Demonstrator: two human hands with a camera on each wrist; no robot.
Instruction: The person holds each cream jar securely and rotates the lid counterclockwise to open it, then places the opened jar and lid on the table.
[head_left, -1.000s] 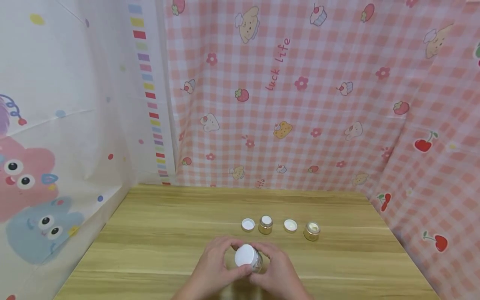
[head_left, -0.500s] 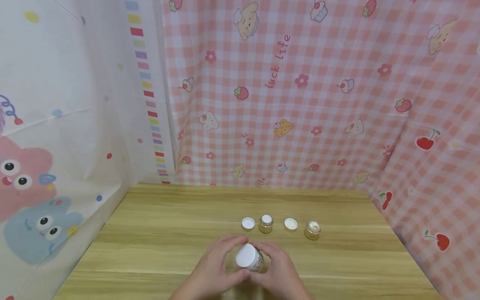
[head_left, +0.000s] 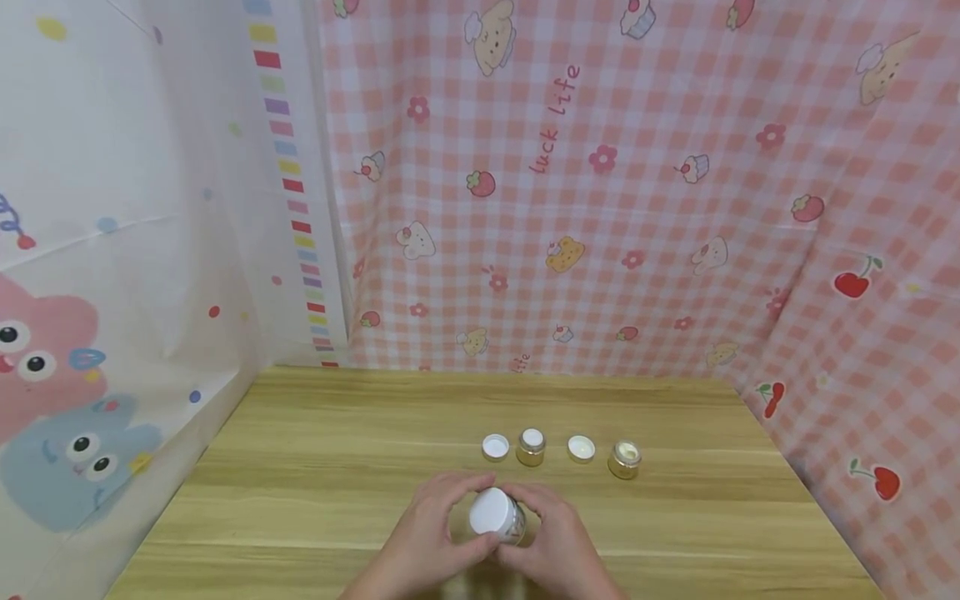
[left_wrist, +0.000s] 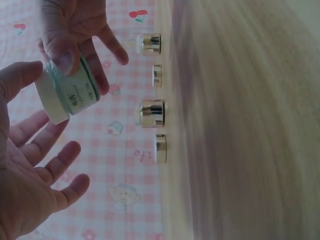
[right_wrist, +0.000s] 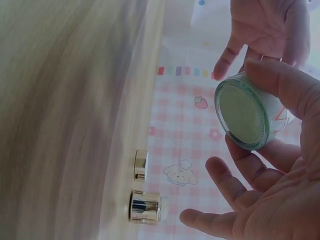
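A small cosmetic cream jar with a white lid (head_left: 489, 510) and a clear, green-tinted glass body (left_wrist: 80, 90) is held in the air between both hands. My left hand (head_left: 423, 529) pinches the lid between thumb and fingers. On the glass body, my right hand (head_left: 558, 533) grips with its thumb and fingers, the lower fingers spread loosely. In the right wrist view the round jar base (right_wrist: 241, 114) faces the camera. The lid sits on the jar, tilted along with it; its threads cannot be seen.
Beyond the hands, on the wooden table (head_left: 315, 475), stand two gold jars without lids, one (head_left: 531, 448) in the middle and one (head_left: 625, 460) to its right. Left of each lies an upturned lid (head_left: 495, 447), (head_left: 581, 449). Patterned cloths (head_left: 450, 208) hang behind and at the sides.
The left fingers and thumb have shifted slightly around the lid, and the jar's tilt has varied a little. Both hands stay on the jar; the head view has moved slightly.
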